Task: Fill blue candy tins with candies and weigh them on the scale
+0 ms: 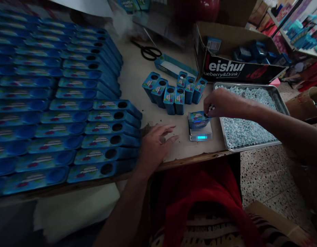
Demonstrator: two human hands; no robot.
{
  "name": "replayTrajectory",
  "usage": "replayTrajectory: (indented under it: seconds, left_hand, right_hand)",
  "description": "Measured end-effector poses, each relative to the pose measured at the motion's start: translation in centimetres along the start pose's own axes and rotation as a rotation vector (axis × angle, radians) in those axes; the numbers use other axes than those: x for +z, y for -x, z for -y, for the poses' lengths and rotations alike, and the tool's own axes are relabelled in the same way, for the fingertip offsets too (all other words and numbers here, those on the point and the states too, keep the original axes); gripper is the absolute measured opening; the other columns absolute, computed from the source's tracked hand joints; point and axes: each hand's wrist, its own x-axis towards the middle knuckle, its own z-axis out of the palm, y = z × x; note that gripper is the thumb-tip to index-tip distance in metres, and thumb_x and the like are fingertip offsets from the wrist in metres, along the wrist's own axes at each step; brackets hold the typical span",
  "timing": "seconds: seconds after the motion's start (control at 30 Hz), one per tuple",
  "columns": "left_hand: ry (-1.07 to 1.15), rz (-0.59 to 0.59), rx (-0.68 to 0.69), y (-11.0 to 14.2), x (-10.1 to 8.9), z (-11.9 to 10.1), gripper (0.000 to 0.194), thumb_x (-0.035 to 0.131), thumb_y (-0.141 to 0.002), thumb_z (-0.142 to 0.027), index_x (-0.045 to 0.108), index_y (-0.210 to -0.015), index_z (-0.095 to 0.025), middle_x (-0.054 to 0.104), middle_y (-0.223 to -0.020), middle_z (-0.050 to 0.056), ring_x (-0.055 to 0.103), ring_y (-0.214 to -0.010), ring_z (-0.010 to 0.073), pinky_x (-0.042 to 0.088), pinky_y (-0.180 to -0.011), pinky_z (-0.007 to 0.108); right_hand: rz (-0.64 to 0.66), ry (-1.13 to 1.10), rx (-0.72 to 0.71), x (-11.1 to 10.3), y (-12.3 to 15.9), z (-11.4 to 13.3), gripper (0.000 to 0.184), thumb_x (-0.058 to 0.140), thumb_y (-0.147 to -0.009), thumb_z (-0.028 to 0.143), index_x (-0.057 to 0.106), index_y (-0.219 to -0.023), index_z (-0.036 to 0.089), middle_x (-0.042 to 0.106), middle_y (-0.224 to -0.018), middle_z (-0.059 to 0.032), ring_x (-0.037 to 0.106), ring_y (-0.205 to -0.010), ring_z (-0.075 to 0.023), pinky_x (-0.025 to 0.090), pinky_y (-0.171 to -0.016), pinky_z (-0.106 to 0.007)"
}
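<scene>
My right hand is closed around small pale candies, some showing at its fingertips. Just under those fingertips is a blue candy box, which lies on a small digital scale with a lit display. Beside my right wrist, a metal tray holds a thick layer of white and light-blue candies. My left hand rests on the table near its front edge, fingers spread and holding nothing. Several upright blue boxes with round holes in their tops stand behind the scale.
Rows of blue boxes fill the table's left side, many at the right end with open holes. Black scissors and a shallow blue tray lie at the back. A printed carton with blue boxes stands behind the metal tray.
</scene>
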Motion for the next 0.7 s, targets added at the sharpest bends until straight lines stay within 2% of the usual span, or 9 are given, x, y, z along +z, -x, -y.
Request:
replayTrajectory:
  seconds: [0.1, 0.2, 0.37, 0.57, 0.7]
  left_hand:
    - [-0.002, 0.004, 0.01, 0.2, -0.4, 0.0, 0.035, 0.08, -0.091, -0.041, 0.082, -0.122, -0.027, 0.076, -0.133, 0.009, 0.08, -0.106, 0.0256, 0.07, -0.103, 0.047]
    - [-0.027, 0.001, 0.005, 0.2, -0.6, 0.1, 0.038, 0.08, -0.092, -0.044, 0.082, -0.125, -0.026, 0.071, -0.144, 0.01, 0.079, -0.107, 0.0249, 0.07, -0.103, 0.047]
    - [-0.039, -0.016, 0.023, -0.1, -0.5, 0.2, 0.039, 0.081, -0.091, -0.045, 0.083, -0.126, -0.027, 0.07, -0.145, 0.01, 0.078, -0.111, 0.0253, 0.071, -0.101, 0.047]
    - [-0.039, -0.004, 0.025, -0.4, -0.3, 0.1, 0.037, 0.081, -0.091, -0.043, 0.084, -0.125, -0.028, 0.071, -0.145, 0.01, 0.078, -0.113, 0.0254, 0.071, -0.101, 0.045]
    - [-0.062, -0.01, 0.028, -0.5, -0.3, -0.1, 0.034, 0.081, -0.091, -0.04, 0.084, -0.123, -0.028, 0.073, -0.142, 0.009, 0.079, -0.111, 0.025, 0.071, -0.101, 0.045]
  right_hand:
    - [0.042, 0.187, -0.031, 0.3, -0.1, 1.1, 0.031, 0.067, -0.085, -0.002, 0.088, -0.093, 0.018, 0.085, -0.104, -0.0077, 0.077, -0.101, -0.0246, 0.053, -0.091, -0.035]
    - [0.078, 0.278, -0.07, 0.6, -0.2, 1.3, 0.036, 0.062, -0.089, -0.001, 0.089, -0.103, 0.018, 0.085, -0.113, -0.0093, 0.076, -0.104, -0.025, 0.052, -0.09, -0.035]
    - [0.026, 0.249, -0.127, 0.9, -0.1, 0.4, 0.035, 0.066, -0.087, 0.0, 0.087, -0.104, 0.023, 0.083, -0.107, -0.0056, 0.073, -0.099, -0.0223, 0.05, -0.087, -0.032]
    - [-0.013, 0.232, -0.137, 1.1, 0.3, 0.2, 0.037, 0.066, -0.087, 0.001, 0.088, -0.106, 0.024, 0.084, -0.108, -0.0063, 0.073, -0.1, -0.0228, 0.049, -0.086, -0.034]
    - [-0.034, 0.217, -0.141, 1.6, 0.5, 0.3, 0.036, 0.065, -0.087, 0.002, 0.089, -0.1, 0.026, 0.085, -0.102, -0.0041, 0.073, -0.096, -0.022, 0.048, -0.082, -0.034]
